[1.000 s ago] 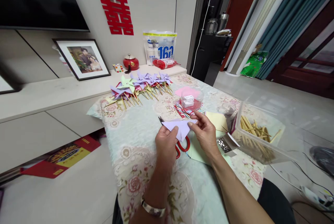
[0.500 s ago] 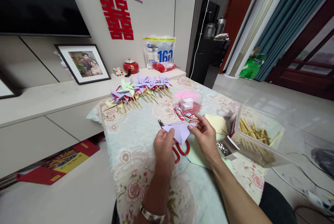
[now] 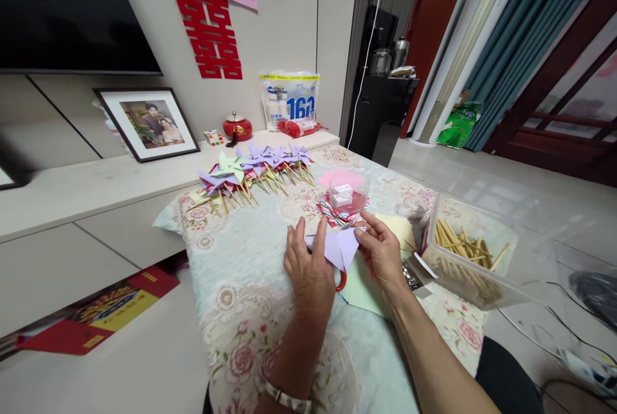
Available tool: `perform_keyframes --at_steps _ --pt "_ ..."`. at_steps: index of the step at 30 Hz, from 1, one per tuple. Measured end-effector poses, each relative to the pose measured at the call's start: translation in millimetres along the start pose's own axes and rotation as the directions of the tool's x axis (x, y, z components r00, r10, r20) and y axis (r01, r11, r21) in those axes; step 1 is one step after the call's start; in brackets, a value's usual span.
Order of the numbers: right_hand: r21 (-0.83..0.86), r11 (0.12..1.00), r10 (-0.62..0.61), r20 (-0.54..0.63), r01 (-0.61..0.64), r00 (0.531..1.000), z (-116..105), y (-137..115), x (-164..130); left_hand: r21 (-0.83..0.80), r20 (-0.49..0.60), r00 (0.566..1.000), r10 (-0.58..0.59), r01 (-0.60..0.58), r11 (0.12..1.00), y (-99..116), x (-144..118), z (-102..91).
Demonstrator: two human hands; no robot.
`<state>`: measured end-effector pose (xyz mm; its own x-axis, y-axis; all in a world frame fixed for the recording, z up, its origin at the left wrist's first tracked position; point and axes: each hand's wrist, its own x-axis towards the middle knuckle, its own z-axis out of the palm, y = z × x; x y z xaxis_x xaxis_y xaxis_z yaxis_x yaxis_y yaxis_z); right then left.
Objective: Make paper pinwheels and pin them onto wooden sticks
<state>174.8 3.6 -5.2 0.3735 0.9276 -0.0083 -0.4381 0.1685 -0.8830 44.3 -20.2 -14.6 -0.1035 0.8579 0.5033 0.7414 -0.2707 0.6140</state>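
A folded lilac paper sheet (image 3: pixel 340 247) is held over the flowered tablecloth (image 3: pixel 260 272). My left hand (image 3: pixel 308 269) lies flat with fingers spread, pressing the sheet's left part down. My right hand (image 3: pixel 380 250) pinches the sheet's right corner. Red-handled scissors (image 3: pixel 341 280) lie under the paper, mostly hidden by my left hand. Pale green and yellow paper sheets (image 3: pixel 366 285) lie beneath my right hand.
A row of finished paper pinwheels on sticks (image 3: pixel 253 170) lies at the table's far side. A clear tub of wooden sticks (image 3: pixel 463 253) stands right. A small clear container (image 3: pixel 347 192) sits on pink paper. A framed photo (image 3: pixel 147 121) and a bag (image 3: pixel 289 99) stand on the shelf behind.
My left hand went from pinching the lilac paper in the air to lying flat on it with fingers spread. The paper came down toward the table, covering most of the scissors.
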Motion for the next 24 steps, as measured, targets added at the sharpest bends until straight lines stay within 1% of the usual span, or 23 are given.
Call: perform_keyframes --at_steps 3,6,9,11,12,14,16,17,19,20,22,24 --pt "0.017 0.999 0.030 0.031 -0.030 0.999 1 -1 -1 0.031 -0.020 0.998 0.057 -0.056 0.998 1 -1 -3.5" --pt "0.005 1.000 0.021 0.046 -0.022 0.999 2 0 -2 -0.003 -0.051 0.995 0.082 -0.082 0.997 -5 -1 -5.1" --pt "-0.010 1.000 0.014 0.065 -0.014 0.998 3 -1 -3 -0.123 -0.062 0.997 0.050 -0.057 0.991 -11 0 -4.0" --pt "-0.019 1.000 0.004 0.076 -0.002 0.997 2 -2 -3 -0.270 -0.059 0.998 -0.026 0.009 0.963 -13 2 -2.8" --pt "-0.024 1.000 -0.013 0.074 0.015 0.997 1 -3 -3 -0.364 -0.050 0.995 -0.087 0.063 0.929 -13 4 -2.4" --pt "-0.027 0.997 -0.071 0.050 0.073 0.996 -1 -5 -2 -0.548 0.018 0.970 -0.243 0.213 0.809 -12 6 -2.3" --pt "-0.032 0.990 -0.134 0.015 0.135 0.991 -4 -7 0 -0.647 0.164 0.914 -0.372 0.384 0.659 -11 7 -2.9" --pt "-0.039 0.987 -0.156 0.008 0.156 0.988 -5 -7 1 -0.666 0.246 0.878 -0.410 0.461 0.587 -10 7 -3.4" --pt "-0.066 0.980 -0.186 0.033 0.187 0.982 -9 -8 4 -0.682 0.378 0.815 -0.439 0.566 0.464 -9 7 -4.7" --pt "-0.082 0.977 -0.194 0.066 0.199 0.979 -11 -8 4 -0.692 0.421 0.793 -0.441 0.595 0.409 -8 7 -5.5" --pt "-0.102 0.972 -0.195 0.161 0.213 0.967 -14 -9 6 -0.715 0.480 0.769 -0.423 0.622 0.320 -6 7 -7.7" --pt "-0.109 0.971 -0.180 0.256 0.213 0.950 -16 -9 6 -0.721 0.529 0.757 -0.382 0.639 0.268 -5 7 -10.2"
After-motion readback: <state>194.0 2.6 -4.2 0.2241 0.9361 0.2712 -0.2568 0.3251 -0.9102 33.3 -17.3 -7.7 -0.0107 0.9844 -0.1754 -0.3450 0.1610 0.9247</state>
